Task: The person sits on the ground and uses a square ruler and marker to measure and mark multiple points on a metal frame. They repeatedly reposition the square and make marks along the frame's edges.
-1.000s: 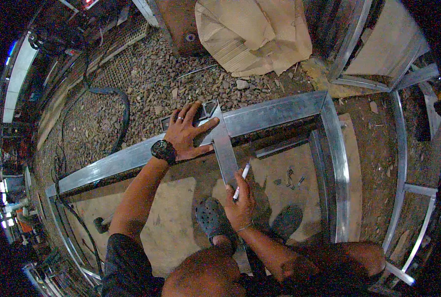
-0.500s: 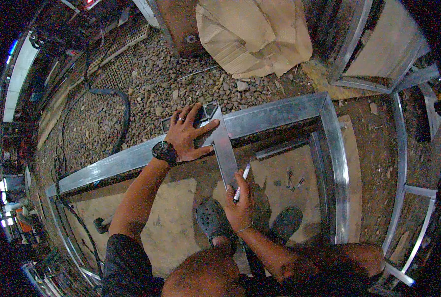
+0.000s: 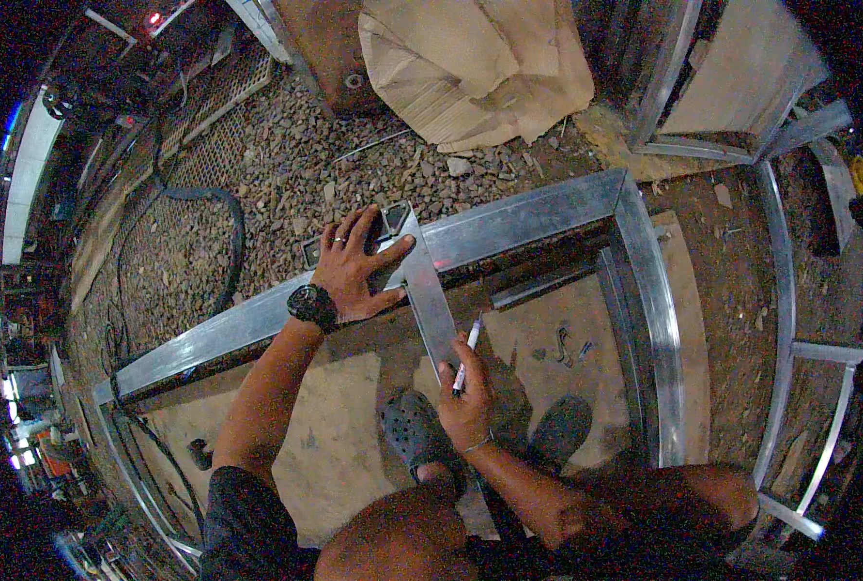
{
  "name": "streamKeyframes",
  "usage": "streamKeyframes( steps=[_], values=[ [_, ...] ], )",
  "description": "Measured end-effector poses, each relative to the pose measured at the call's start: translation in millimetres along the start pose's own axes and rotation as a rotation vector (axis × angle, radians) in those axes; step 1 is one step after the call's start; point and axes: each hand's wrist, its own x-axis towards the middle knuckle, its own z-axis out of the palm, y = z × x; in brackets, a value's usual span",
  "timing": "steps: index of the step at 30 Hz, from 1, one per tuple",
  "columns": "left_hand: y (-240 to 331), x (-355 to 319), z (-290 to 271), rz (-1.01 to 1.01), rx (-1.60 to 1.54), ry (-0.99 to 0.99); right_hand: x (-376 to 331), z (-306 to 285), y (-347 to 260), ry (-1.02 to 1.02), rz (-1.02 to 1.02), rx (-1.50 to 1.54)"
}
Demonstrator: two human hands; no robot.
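My left hand [image 3: 356,268] lies with fingers spread on a long silver metal beam [image 3: 490,225]. Its thumb and index finger touch a flat silver bar [image 3: 429,290] that crosses the beam at an angle. Beyond the fingers, a piece with dark hollow openings [image 3: 393,217] shows beside the bar's far end; the hand partly covers it. Between the thumb and fingers of my right hand [image 3: 466,402] is a white marker pen [image 3: 466,358], tip pointing up and away. That hand is at the bar's near end; whether it also grips the bar I cannot tell.
The beam is one side of a large metal frame [image 3: 649,290] around my feet, over brown sheeting [image 3: 325,426]. Small metal bits [image 3: 572,347] lie at right inside it. Beyond are gravel [image 3: 296,160], a black hose [image 3: 236,242] and cardboard [image 3: 480,73]. Another frame [image 3: 783,290] stands right.
The whole view has shifted slightly, moving the scene a little left and up. Both hands keep their places on the bar and beam, the marker pen still in my right hand.
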Motion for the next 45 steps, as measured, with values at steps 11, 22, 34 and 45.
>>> streamKeyframes(
  steps=[11, 22, 34, 45],
  values=[
    [-1.1, -0.2, -7.2, 0.005, 0.029, -0.1, 1.7, 2.1, -2.6, 0.016, -0.012, 0.015],
    [1.6, -1.8, -11.4, 0.022, -0.011, 0.006, 98.8, -13.6, -38.3, 0.07, -0.105, 0.032],
    [-4.0, 1.5, -4.4, 0.07, -0.017, 0.011, 170.1, 0.6, -18.2, -0.095, -0.328, -0.107],
    [-5.3, -3.8, -6.8, 0.036, -0.041, -0.004, 142.4, -44.4, -49.3, -0.339, -0.622, -0.426]
  ],
)
